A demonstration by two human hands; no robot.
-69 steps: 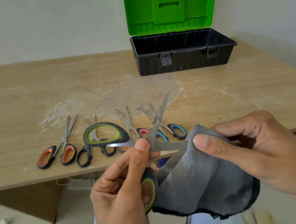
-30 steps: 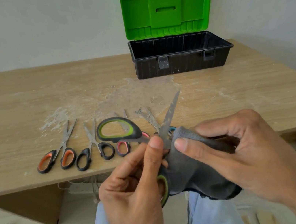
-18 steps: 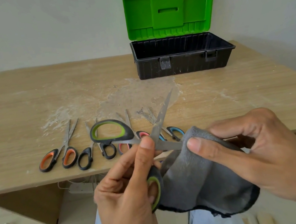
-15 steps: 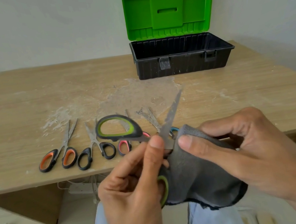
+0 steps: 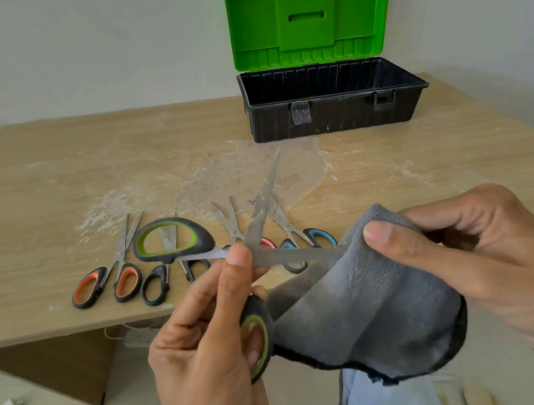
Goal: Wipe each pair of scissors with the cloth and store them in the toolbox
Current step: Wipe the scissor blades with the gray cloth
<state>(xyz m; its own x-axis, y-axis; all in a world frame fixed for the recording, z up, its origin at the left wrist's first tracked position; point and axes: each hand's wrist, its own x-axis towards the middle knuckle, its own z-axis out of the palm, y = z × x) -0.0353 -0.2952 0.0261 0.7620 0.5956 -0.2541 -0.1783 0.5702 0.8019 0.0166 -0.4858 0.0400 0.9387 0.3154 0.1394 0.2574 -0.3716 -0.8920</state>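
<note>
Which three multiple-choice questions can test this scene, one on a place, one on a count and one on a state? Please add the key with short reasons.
1. Where is the toolbox?
A. on the floor
B. on the person's lap
C. on the table's far side

2. How many scissors lie on the table?
A. four
B. two
C. seven

3. The blades of the green scissors are:
A. closed
B. spread apart
C. inside the toolbox

Key:
1 C: it stands on the table's far side, near the wall.
2 A: the orange pair, black pair, pink pair and blue pair lie in a row.
3 B: the left hand holds them open, and the right hand pinches the cloth on one blade.
</note>
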